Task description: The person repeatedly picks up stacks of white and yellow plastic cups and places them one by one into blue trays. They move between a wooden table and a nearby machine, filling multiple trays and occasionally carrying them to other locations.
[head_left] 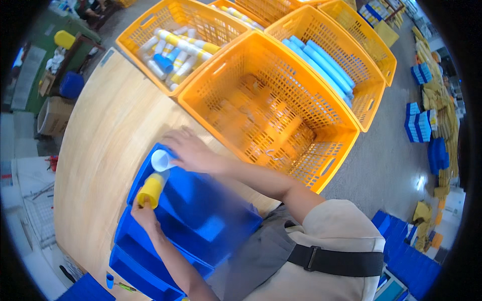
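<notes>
In my left hand (145,214) is a stack of plastic cups (151,190), yellow at the near end and pale or translucent at the far end. My fingers wrap its yellow end, over the edge of a blue plastic bin (198,215). Just beyond it, a whitish translucent cup (162,160) shows its round mouth at the bin's far corner. Beside that cup is my right hand (191,151), fingers spread and slightly blurred, with the thumb close to the rim; contact is unclear. The bin's right side is smeared.
A large orange crate (261,105) stands beyond my right arm. Another orange crate (150,30) holds white, yellow and blue cup stacks; a third (366,103) holds long light-blue stacks (324,65). Blue bins rest on the wooden table (95,150). A cardboard box (52,116) is at left.
</notes>
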Demonstrator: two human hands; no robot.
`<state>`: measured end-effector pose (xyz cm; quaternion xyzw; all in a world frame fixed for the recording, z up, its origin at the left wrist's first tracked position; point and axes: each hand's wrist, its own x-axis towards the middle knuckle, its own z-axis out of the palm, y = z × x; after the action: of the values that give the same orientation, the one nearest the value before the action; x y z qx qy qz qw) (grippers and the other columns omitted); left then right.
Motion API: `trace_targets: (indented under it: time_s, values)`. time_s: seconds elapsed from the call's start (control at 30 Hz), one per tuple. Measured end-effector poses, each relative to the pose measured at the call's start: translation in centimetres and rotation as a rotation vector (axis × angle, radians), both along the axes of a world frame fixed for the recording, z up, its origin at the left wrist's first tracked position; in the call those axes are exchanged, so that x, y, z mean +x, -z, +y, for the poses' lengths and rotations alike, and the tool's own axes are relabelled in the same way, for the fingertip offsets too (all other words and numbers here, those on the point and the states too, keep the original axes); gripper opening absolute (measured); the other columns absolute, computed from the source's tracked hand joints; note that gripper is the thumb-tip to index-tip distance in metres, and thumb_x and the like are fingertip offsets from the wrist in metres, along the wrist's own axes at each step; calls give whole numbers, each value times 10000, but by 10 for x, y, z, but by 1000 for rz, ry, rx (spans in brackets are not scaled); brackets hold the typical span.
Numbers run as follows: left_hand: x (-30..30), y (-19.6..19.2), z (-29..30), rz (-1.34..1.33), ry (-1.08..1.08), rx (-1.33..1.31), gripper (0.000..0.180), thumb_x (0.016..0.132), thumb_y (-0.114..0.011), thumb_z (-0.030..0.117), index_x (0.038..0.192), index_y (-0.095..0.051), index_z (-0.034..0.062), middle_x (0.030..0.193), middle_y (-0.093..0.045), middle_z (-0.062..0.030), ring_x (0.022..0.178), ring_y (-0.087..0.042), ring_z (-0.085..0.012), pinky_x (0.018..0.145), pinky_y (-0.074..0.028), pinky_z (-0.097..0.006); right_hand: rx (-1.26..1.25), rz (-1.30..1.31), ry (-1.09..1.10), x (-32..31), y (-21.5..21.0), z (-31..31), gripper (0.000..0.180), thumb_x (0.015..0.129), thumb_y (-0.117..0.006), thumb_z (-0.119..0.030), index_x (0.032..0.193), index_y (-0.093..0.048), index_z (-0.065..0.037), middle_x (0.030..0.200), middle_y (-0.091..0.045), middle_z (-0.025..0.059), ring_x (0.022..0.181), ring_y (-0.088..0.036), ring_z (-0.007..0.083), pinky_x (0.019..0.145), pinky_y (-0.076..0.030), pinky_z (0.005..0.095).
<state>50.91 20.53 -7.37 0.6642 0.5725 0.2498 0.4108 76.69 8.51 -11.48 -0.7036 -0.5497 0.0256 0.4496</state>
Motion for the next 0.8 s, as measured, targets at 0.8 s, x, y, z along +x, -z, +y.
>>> trace_targets:
  time_s: [0.8]
  values:
    - [-23, -1, -49, -186, -239, -230, 684, 1042, -502, 450, 1480, -344, -51, 1482, -421, -276, 1364, -463, -382, 1066, -475, -460, -444, -174, 1148, 39, 83, -392, 493, 832, -707, -119, 1295, -559, -35, 1217, -630, 200, 1127, -589, 403, 970, -465, 476]
